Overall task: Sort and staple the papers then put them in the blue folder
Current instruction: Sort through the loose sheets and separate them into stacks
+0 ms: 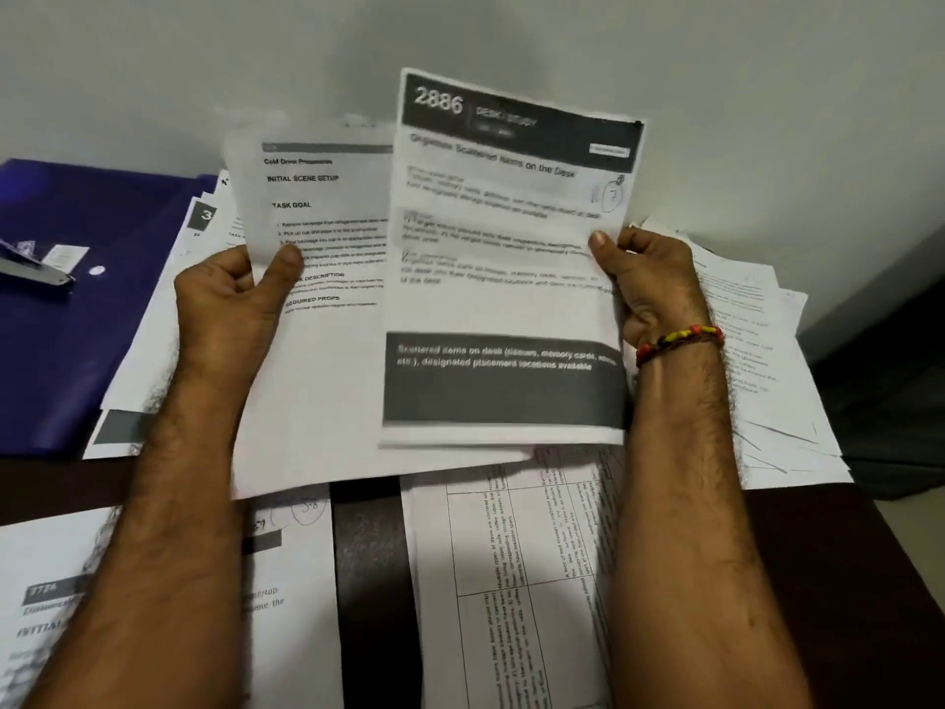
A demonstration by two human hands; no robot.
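Observation:
My left hand (pixel 232 299) grips a printed sheet (pixel 327 222) headed "Initial scene setup" and "Task goal", held up off the desk. My right hand (pixel 649 284) grips the right edge of a sheet (pixel 506 258) with a dark banner reading "2886"; more pages seem to lie behind it. The two sheets overlap in the middle. The blue folder (pixel 76 319) lies closed at the left of the desk. A grey stapler (pixel 36 268) rests on top of the folder. Loose printed papers (pixel 511 580) cover the desk under my arms.
A pile of papers (pixel 767 360) spreads at the right, reaching the desk's right edge. More sheets (pixel 169 278) lie beside the folder. A strip of dark wooden desk (pixel 373 580) shows between the near sheets. A pale wall (pixel 460 43) rises right behind the desk.

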